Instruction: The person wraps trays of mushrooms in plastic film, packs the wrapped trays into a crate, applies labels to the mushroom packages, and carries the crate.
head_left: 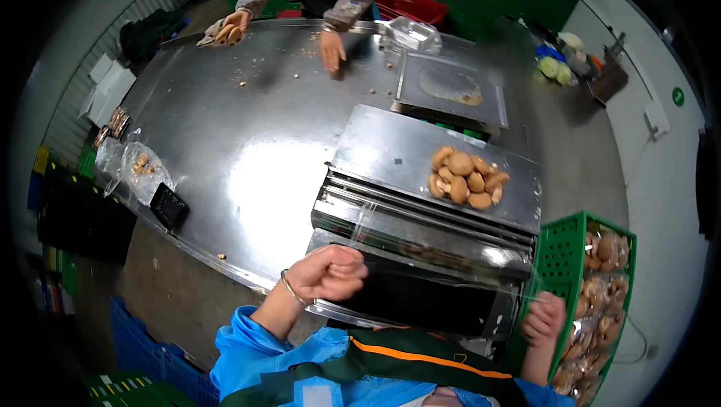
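My left hand (pixel 328 273), with a bracelet at the wrist, is closed above the front left of the wrapping machine (pixel 428 245). My right hand (pixel 544 319) is closed at the machine's right front corner. Clear film (pixel 481 284) stretches between the two hands, over the black front plate (pixel 420 298). Beyond the film, a pile of brown mushrooms (pixel 460 174) lies on the machine's metal top (pixel 375 140).
A co-worker's hands (pixel 331 50) are across the steel table (pixel 195 107), one with mushrooms. A scale (pixel 451 90) stands behind the machine. A green crate (pixel 569 249) of packed mushrooms is at right. Plastic bags (pixel 143 170) and a black tray (pixel 169 206) lie left.
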Tool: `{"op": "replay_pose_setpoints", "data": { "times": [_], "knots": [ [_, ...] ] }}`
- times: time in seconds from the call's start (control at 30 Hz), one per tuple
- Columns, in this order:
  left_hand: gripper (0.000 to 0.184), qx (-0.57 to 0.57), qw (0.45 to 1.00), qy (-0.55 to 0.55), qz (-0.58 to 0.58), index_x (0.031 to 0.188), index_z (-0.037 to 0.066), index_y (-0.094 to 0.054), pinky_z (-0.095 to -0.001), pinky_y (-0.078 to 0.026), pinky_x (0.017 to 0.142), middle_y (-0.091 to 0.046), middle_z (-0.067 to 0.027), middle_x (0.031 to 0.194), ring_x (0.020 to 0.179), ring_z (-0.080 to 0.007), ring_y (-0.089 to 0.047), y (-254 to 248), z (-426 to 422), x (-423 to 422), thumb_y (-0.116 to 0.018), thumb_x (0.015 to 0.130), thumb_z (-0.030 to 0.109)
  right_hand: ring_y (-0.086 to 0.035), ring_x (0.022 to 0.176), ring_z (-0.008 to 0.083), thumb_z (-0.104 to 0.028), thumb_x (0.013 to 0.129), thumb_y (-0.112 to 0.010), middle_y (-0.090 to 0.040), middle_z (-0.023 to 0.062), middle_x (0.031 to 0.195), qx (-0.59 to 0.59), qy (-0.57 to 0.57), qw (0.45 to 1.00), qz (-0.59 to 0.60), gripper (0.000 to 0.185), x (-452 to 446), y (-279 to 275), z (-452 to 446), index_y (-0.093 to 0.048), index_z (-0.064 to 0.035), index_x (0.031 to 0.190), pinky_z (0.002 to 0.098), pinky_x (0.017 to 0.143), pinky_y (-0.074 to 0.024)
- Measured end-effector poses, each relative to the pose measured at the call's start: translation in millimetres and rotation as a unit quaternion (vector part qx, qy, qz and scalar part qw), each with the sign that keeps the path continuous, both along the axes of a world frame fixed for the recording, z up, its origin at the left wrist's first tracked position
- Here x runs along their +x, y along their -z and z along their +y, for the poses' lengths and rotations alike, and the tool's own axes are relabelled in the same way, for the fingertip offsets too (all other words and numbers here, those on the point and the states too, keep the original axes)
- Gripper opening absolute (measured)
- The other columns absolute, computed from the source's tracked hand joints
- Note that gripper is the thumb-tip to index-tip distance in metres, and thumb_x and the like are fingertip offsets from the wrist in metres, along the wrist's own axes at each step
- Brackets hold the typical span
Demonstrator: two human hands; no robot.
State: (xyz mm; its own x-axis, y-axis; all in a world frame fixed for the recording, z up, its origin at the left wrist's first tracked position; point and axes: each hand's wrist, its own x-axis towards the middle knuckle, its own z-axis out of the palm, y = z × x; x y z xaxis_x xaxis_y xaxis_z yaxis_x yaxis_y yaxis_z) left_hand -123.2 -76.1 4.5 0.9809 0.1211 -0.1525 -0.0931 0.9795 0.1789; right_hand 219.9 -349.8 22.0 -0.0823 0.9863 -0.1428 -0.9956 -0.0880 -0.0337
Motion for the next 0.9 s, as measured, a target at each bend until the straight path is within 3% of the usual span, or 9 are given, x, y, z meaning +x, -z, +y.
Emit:
{"op": "replay_pose_setpoints", "data": {
  "times": [0.07, 0.13, 0.17, 0.27, 0.3, 0.37, 0.63, 0.8, 0.9],
  "knots": [
    [0.041, 0.201, 0.935, -0.114, -0.269, 0.049, 0.014, -0.033, -0.0364, -0.044, 0.053, -0.045, -0.0059, 0.058, 0.061, -0.0286, -0.055, -47, 12, 45, -0.03, 0.09, 0.022, -0.05, 0.062, 0.0175, -0.019, 0.091, -0.039, -0.053, 0.0074, 0.076, 0.234, 0.021, 0.968, -0.087, 0.022, 51, -14, 27, -0.05, -0.0034, 0.08, 0.0288, 0.053, -0.0377],
    [0.043, 0.141, 0.939, -0.258, -0.177, 0.053, 0.008, -0.047, -0.0406, -0.029, 0.101, -0.061, -0.0217, 0.098, 0.116, -0.0324, -0.043, -78, 53, 96, -0.03, 0.09, 0.022, -0.059, 0.088, 0.0212, -0.015, 0.089, -0.044, -0.061, 0.0134, 0.098, 0.154, 0.22, 0.937, -0.222, 0.026, 80, -49, 104, -0.058, 0.0045, 0.1, 0.0304, 0.078, -0.045],
    [0.041, 0.32, 0.884, -0.329, -0.094, 0.075, 0.004, -0.064, -0.0376, -0.025, 0.105, -0.057, -0.0171, 0.114, 0.124, -0.0264, -0.038, -87, 80, 128, -0.033, 0.091, 0.026, -0.058, 0.092, 0.0211, -0.014, 0.089, -0.045, -0.061, 0.014, 0.102, 0.035, 0.373, 0.884, -0.28, 0.029, 77, -66, 151, -0.057, 0.0064, 0.104, 0.0297, 0.085, -0.0431],
    [0.028, 0.733, 0.588, -0.318, 0.129, 0.084, 0.007, -0.063, -0.0331, -0.045, 0.083, -0.061, -0.0108, 0.106, 0.096, -0.0231, -0.058, -12, 154, 207, -0.037, 0.089, 0.015, -0.056, 0.091, 0.0167, -0.019, 0.087, -0.05, -0.062, 0.01, 0.095, -0.035, 0.291, 0.745, -0.6, 0.027, 108, -4, 272, -0.061, 0.004, 0.094, 0.0259, 0.084, -0.0403],
    [0.028, 0.876, 0.369, -0.263, 0.165, 0.088, 0.007, -0.063, -0.0369, -0.046, 0.076, -0.06, -0.0114, 0.105, 0.083, -0.028, -0.059, 40, 173, 232, -0.037, 0.089, 0.02, -0.056, 0.085, 0.0122, -0.02, 0.085, -0.053, -0.062, 0.0076, 0.089, -0.101, 0.249, 0.632, -0.726, 0.024, 126, 39, 295, -0.064, 0.0022, 0.086, 0.0241, 0.079, -0.0408],
    [0.029, 0.868, 0.431, -0.145, 0.198, 0.093, 0.005, -0.061, -0.0392, -0.045, 0.077, -0.06, -0.0139, 0.102, 0.085, -0.0331, -0.057, 92, 174, 245, -0.041, 0.086, 0.025, -0.052, 0.076, 0.0081, -0.023, 0.083, -0.057, -0.059, 0.0033, 0.085, -0.183, -0.057, 0.478, -0.857, 0.026, 123, 68, 305, -0.062, 0.0015, 0.078, 0.023, 0.066, -0.0395],
    [0.055, 0.547, 0.824, 0.051, 0.138, 0.117, 0.004, -0.048, -0.0332, -0.043, 0.082, -0.056, -0.0147, 0.103, 0.096, -0.0237, -0.056, 34, 133, 186, -0.037, 0.09, 0.051, -0.057, 0.098, 0.0212, -0.049, 0.089, -0.043, -0.058, 0.0092, 0.109, -0.118, -0.139, 0.776, -0.603, 0.053, 74, 23, 232, -0.049, -0.005, 0.118, 0.0325, 0.086, -0.0459],
    [0.067, 0.562, 0.811, 0.12, 0.113, 0.124, 0.004, -0.041, -0.0304, -0.054, 0.044, -0.052, -0.0182, 0.111, 0.072, -0.0241, -0.062, 3, 106, 159, -0.027, 0.088, 0.059, -0.06, 0.09, 0.0223, -0.052, 0.089, -0.039, -0.059, 0.0104, 0.106, -0.163, -0.132, 0.794, -0.571, 0.058, 68, 9, 207, -0.049, -0.0031, 0.117, 0.0326, 0.079, -0.0496],
    [0.068, 0.621, 0.773, 0.083, 0.1, 0.122, 0.003, -0.044, -0.0288, -0.054, 0.046, -0.049, -0.0179, 0.116, 0.083, -0.022, -0.061, -34, 52, 111, -0.027, 0.088, 0.059, -0.064, 0.073, 0.0234, -0.054, 0.089, -0.033, -0.061, 0.0115, 0.099, -0.126, -0.2, 0.783, -0.576, 0.061, 71, 2, 147, -0.049, -0.001, 0.115, 0.0336, 0.043, -0.0528]
  ]
}}
